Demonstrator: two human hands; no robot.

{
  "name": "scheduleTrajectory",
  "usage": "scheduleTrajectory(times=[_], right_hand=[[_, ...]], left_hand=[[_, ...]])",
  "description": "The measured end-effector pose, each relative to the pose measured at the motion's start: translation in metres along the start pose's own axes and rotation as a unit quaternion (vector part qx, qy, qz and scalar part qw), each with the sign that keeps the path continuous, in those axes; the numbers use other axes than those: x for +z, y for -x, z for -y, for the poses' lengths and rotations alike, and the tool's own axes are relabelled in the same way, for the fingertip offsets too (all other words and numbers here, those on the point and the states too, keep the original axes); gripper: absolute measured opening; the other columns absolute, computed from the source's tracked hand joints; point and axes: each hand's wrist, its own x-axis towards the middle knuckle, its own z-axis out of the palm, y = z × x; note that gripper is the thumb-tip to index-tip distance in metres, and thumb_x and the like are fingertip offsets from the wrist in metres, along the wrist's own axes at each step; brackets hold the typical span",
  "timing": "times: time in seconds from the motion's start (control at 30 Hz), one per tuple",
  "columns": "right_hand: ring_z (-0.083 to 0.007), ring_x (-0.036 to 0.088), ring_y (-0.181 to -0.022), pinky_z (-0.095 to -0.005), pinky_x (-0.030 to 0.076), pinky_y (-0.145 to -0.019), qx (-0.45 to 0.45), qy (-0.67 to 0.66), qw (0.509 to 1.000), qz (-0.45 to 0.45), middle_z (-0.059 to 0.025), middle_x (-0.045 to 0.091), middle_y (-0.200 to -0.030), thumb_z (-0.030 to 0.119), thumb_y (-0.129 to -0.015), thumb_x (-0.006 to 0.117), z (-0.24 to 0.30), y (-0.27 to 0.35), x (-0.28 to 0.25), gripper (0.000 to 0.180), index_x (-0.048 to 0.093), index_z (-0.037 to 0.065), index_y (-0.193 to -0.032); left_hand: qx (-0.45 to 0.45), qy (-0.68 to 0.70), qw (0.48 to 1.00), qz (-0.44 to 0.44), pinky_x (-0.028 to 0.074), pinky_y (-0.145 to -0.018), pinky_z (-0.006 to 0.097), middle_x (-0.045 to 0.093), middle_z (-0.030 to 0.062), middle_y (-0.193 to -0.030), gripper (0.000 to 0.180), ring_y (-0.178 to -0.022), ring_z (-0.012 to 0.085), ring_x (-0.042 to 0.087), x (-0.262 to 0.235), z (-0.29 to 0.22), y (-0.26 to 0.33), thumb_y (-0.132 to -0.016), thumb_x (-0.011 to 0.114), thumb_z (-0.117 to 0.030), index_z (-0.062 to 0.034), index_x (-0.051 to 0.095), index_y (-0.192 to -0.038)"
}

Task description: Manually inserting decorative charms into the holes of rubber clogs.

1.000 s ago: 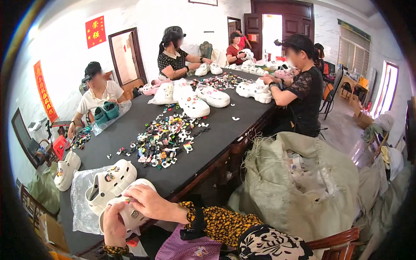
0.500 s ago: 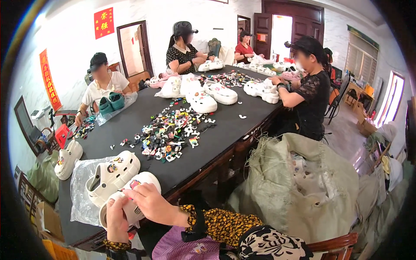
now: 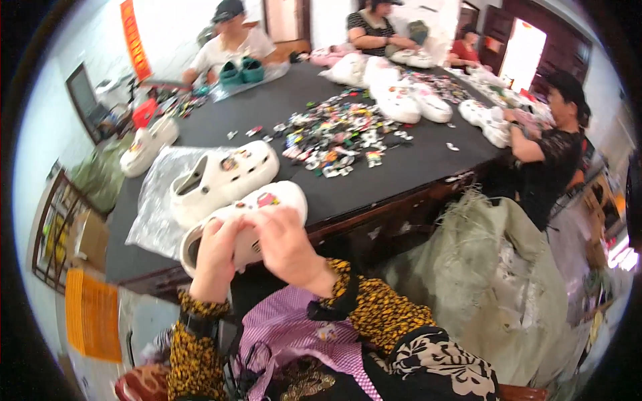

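Observation:
A white clog (image 3: 293, 198) with a pink charm on its toe rests near the table's front edge. In front of it, my left hand (image 3: 215, 257) and my right hand (image 3: 284, 246) meet at the fingertips. Both are closed in a pinch, and whatever is between the fingers is too small and blurred to name. Just beyond, a matching white clog (image 3: 244, 167) carries small charms on its upper. Under the pair spreads a clear plastic bag (image 3: 155, 214). Farther back lies a heap of small colourful shoe charms (image 3: 338, 134).
Another white clog (image 3: 150, 144) stands at the table's left edge. More white clogs (image 3: 401, 103) sit beyond the heap. Several co-workers sit round the dark table (image 3: 321, 194). A large woven sack (image 3: 461, 267) stands by the table to my right.
The view has tilted and turned, so the table sits farther right and higher. My left hand has come up from the clog's side to my right hand's fingertips.

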Motion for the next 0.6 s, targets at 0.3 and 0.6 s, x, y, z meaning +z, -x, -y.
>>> scheduleTrajectory(times=[0.3,0.6], right_hand=[[-0.0303,0.056,-0.090,-0.0394,0.043,-0.081,0.011,-0.041,0.999,-0.030,-0.0115,0.059,-0.098,-0.009,-0.075,0.059,0.005,0.001,0.003,0.028,0.060,0.002,-0.100],[-0.0322,0.054,-0.091,-0.0428,0.043,-0.081,-0.092,-0.028,0.995,0.027,-0.0122,0.057,-0.095,-0.005,-0.074,0.056,0.018,0.004,0.002,0.026,0.058,0.001,-0.100]], left_hand=[[-0.001,0.039,0.999,0.005,0.049,-0.062,0.024,0.066,0.0047,-0.086,0.013,-0.073,0.0101,0.062,-0.001,0.002,0.006,-0.087,0.060,-0.011,-0.0004,0.064,-0.094],[-0.023,0.047,0.999,-0.008,0.051,-0.063,0.026,0.066,0.0064,-0.088,0.016,-0.075,0.0127,0.063,0.002,-0.005,0.003,-0.085,0.062,-0.011,-0.0009,0.061,-0.097]])
